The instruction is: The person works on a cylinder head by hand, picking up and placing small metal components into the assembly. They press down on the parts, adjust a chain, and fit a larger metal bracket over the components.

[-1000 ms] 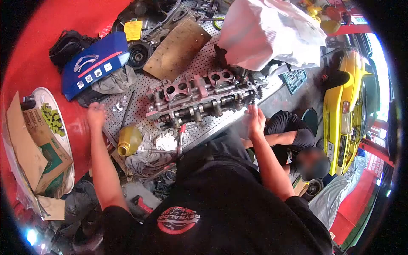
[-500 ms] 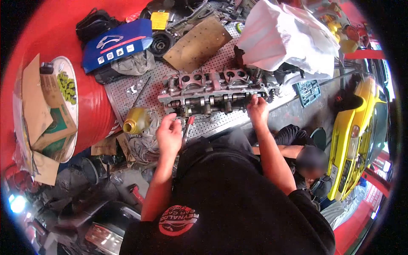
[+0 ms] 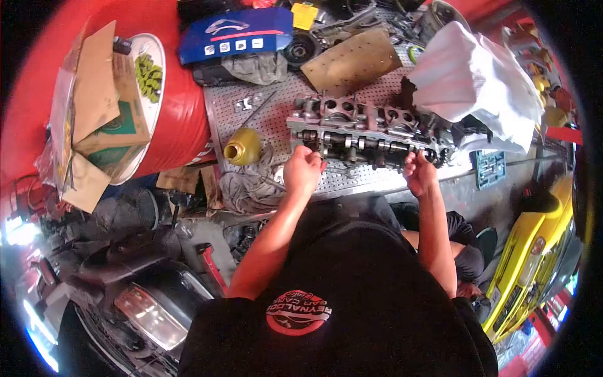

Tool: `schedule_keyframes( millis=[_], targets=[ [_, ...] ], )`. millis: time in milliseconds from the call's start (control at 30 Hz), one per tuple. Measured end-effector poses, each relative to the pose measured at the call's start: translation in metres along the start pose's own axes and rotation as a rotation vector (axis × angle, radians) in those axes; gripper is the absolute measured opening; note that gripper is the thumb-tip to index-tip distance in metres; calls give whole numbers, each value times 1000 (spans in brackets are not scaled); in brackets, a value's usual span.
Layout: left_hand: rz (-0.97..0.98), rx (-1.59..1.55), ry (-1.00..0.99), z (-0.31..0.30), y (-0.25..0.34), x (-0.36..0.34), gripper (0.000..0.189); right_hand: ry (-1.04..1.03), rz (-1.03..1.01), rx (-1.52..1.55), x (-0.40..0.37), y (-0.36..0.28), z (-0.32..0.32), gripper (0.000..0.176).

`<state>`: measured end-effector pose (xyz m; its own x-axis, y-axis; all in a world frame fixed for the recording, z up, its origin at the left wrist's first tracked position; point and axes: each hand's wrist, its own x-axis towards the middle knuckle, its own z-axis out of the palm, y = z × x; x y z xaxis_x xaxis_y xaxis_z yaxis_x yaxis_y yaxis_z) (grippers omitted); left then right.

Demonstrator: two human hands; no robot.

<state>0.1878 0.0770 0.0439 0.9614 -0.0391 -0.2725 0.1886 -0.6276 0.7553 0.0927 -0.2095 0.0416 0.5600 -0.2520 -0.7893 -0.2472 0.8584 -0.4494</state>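
A metal cylinder head (image 3: 370, 120) lies on the perforated bench top, a camshaft (image 3: 365, 144) running along its near side. My left hand (image 3: 303, 173) is at the left end of that near side, fingers curled; a small reddish bit shows beside its fingertips, and what they grip is hidden. Close to the camshaft's right end is my right hand (image 3: 421, 173), thumb and fingers bent together against the near edge. Whether it pinches the camshaft or a small part, I cannot make out.
A yellow bottle (image 3: 243, 147) and grey rag (image 3: 248, 190) lie left of my left hand. Behind are a cardboard sheet (image 3: 352, 61), blue box (image 3: 235, 36) and white sheeting (image 3: 474, 75). A person crouches at right, near a tool case (image 3: 490, 168) and yellow car (image 3: 534, 251).
The view has swung left, so everything sits further right. My left hand has come up to the cylinder head and its fingers have curled. My right hand has shifted slightly left along the near edge.
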Motion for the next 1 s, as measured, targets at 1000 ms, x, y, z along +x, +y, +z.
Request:
schedule_keyframes(
  millis=[1000],
  targets=[
    [-81,-97,196,59,-11,17,37,-7,-35,48,-6,2,-5,33]
  ],
)
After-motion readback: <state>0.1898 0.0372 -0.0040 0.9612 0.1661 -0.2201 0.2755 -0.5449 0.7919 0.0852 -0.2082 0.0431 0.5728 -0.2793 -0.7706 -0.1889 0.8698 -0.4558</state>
